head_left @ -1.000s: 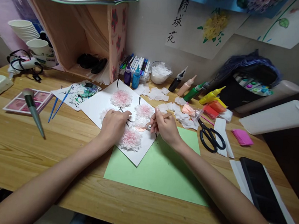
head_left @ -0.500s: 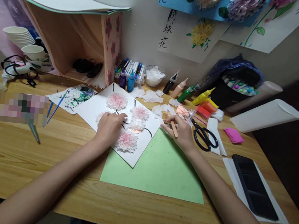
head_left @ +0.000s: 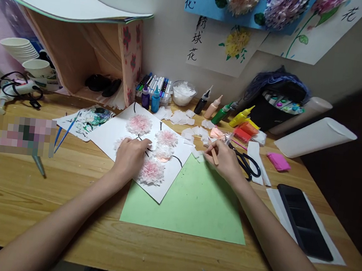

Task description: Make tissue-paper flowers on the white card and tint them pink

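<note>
My left hand [head_left: 130, 158] rests on a white sheet [head_left: 106, 138], its fingers curled; what they hold, if anything, is hidden. Raised pink-and-white tissue flowers [head_left: 151, 172] and short black painted stems [head_left: 177, 161] are on this sheet, and my hand partly covers one flower. A wooden craft stick [head_left: 215, 156] is in my right hand [head_left: 225, 161], which is closed around it. By those fingertips is a small white tissue piece [head_left: 199, 156], at the top edge of a green sheet [head_left: 189, 209] lying partly beneath the white one.
Loose tissue scraps [head_left: 183, 117], paint bottles [head_left: 222, 113] and a bowl of white tissue [head_left: 184, 93] stand toward the wall. Black-handled scissors [head_left: 255, 167], a pink packet [head_left: 278, 161] and a black tray [head_left: 304, 221] are on the right. Paintbrushes [head_left: 66, 132] lie at left.
My right hand has shifted slightly, and the tissue piece by its fingertips now lies over the green sheet's top edge. My left hand stays on the white sheet. The view has turned slightly.
</note>
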`<state>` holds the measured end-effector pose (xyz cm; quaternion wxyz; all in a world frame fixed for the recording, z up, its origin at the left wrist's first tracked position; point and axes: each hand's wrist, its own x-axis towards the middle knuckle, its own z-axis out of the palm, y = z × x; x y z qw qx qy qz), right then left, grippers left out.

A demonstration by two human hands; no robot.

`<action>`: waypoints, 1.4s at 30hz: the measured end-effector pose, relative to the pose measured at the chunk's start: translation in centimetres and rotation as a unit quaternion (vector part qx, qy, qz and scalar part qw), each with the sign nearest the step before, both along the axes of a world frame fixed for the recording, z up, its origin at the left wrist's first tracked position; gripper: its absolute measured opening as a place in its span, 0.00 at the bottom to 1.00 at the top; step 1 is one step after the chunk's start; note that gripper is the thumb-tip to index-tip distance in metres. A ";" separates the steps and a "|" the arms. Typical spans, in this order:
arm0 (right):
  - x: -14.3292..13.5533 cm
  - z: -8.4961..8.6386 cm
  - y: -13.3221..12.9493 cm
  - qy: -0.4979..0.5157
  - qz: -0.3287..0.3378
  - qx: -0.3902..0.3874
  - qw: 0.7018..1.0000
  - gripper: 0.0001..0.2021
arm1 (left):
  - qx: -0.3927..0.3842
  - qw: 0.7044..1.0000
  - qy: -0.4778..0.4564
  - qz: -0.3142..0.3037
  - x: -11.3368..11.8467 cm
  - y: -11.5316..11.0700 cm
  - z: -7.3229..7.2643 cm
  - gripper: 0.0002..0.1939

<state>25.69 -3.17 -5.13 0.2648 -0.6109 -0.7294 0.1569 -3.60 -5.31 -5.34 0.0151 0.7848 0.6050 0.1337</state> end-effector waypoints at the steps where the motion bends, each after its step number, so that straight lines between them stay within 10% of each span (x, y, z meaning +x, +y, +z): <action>1: 0.1 0.2 0.0 -0.015 -0.008 0.023 1.000 0.05 | 0.000 1.000 0.000 0.001 0.0 0.0 0.0 0.15; 9: -1.0 2.6 -1.3 -0.059 -0.049 0.201 0.977 0.03 | -0.006 0.999 -0.043 0.006 -0.2 0.1 -0.2 0.15; 19: -7.7 1.5 -3.4 0.135 0.152 -0.004 0.979 0.06 | 0.014 0.970 -0.237 -0.049 0.6 -0.5 0.8 0.07; 31: -8.3 0.8 -3.5 0.221 0.158 -0.067 0.960 0.07 | -0.104 0.925 -0.358 -0.079 1.5 -0.8 0.6 0.08; 36: -8.3 1.0 -4.0 0.208 0.139 0.029 0.968 0.07 | -0.100 0.928 -0.357 -0.027 1.8 -0.8 0.3 0.07; 42: -8.1 -0.1 -4.3 0.098 0.293 0.192 0.932 0.17 | -0.079 0.936 -0.342 -0.014 2.1 -0.6 -0.1 0.08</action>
